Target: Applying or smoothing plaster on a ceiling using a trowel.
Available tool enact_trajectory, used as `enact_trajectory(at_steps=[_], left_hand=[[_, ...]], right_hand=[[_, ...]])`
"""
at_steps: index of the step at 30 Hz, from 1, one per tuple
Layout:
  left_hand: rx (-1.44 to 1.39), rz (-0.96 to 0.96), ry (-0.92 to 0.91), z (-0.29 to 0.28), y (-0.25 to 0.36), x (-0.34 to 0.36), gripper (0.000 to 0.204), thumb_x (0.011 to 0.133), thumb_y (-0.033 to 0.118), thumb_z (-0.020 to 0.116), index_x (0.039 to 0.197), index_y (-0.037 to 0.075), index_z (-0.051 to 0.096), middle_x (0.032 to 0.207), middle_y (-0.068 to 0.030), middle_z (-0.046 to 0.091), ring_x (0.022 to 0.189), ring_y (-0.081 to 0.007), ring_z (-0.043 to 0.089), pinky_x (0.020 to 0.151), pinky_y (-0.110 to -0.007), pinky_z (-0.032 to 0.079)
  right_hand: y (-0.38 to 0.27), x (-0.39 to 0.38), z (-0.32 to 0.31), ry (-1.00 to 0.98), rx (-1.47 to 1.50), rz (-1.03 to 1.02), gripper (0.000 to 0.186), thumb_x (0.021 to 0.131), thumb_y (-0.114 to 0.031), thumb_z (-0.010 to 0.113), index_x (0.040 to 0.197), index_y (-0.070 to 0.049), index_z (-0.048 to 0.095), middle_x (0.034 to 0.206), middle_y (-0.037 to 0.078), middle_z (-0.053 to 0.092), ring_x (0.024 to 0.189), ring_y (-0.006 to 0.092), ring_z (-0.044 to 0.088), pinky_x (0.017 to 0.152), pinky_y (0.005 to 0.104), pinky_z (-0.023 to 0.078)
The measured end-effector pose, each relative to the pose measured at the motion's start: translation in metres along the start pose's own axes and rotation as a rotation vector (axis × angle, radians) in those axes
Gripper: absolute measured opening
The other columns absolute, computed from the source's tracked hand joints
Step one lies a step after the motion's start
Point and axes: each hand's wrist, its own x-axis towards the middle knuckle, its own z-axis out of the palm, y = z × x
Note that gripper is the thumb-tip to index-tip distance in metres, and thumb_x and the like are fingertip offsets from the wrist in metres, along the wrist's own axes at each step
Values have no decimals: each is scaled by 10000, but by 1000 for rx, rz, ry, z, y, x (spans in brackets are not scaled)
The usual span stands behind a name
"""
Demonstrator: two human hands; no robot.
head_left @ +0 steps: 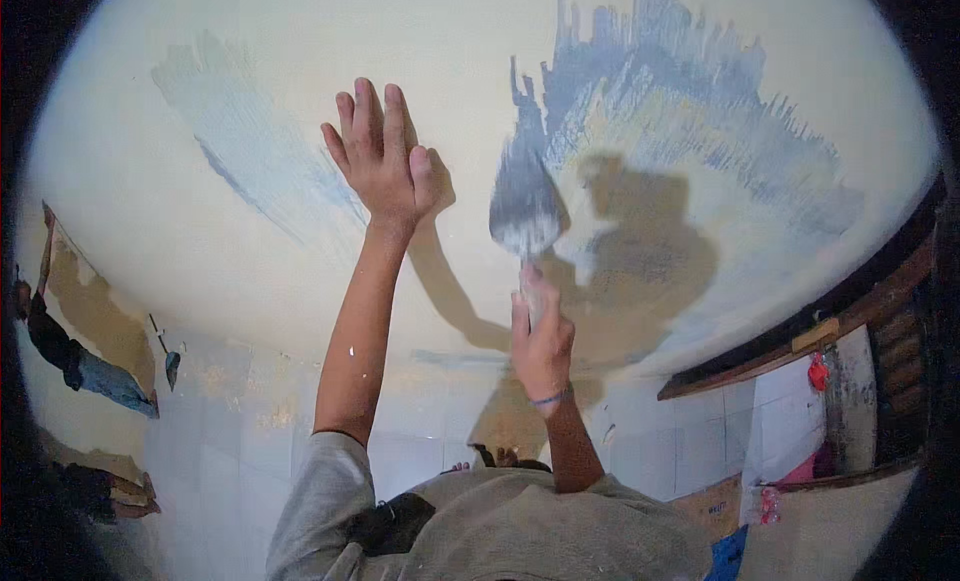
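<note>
Before me is a cream wall with a scraped blue-grey patch on the right and a fainter, pale blue streaked patch on the left. Against the wall my left hand lies with its fingers stretched out, holding nothing. My right hand is wrapped round the handle of a pointed trowel. The grey blade points up and lies at the lower left edge of the blue-grey patch; whether it presses on the wall I cannot tell. Shadows of my arms and head fall across the wall.
At the far left a person reaches up to the wall; another person's dark clothing shows below. White tiles lie lower down. On the right are a dark wooden frame, a red object and a blue item.
</note>
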Motion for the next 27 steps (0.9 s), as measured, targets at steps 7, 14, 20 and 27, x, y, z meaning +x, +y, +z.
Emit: enact_trajectory(at_steps=[7, 14, 20, 27], left_hand=[[-21, -24, -28, 1, 4, -5, 589, 975, 363, 257, 1430, 54, 470, 1538, -176, 331, 1468, -342, 210, 1187, -506, 38], [-29, -29, -16, 4, 7, 0, 598, 970, 371, 261, 1430, 52, 468, 1535, -180, 333, 1465, -338, 222, 1187, -505, 35], [-28, -16, -40, 2, 2, -6, 587, 960, 351, 285, 1430, 52, 468, 1532, -183, 338, 1463, -342, 227, 1186, -509, 47], [-31, -38, -40, 2, 7, -3, 584, 977, 375, 271, 1426, 61, 475, 1526, -177, 350, 1462, -327, 234, 1188, -508, 45]], right_hand=[[20, -14, -10, -66, -135, 57, 323, 942, -98, 588, 1257, -55, 532, 1223, 183, 640, 1132, 327, 624, 907, 385, 512], [8, 19, -10, -22, -86, -27, 352, 938, -139, 597, 1272, -59, 523, 1228, 180, 637, 1100, 347, 635, 890, 396, 521], [23, -15, -2, -33, -156, 67, 349, 945, -130, 579, 1281, -59, 515, 1164, 185, 659, 1027, 374, 651, 829, 424, 527], [5, 29, -2, 52, -146, -181, 376, 938, -122, 591, 1302, -88, 505, 1119, 189, 666, 954, 391, 666, 775, 444, 533]])
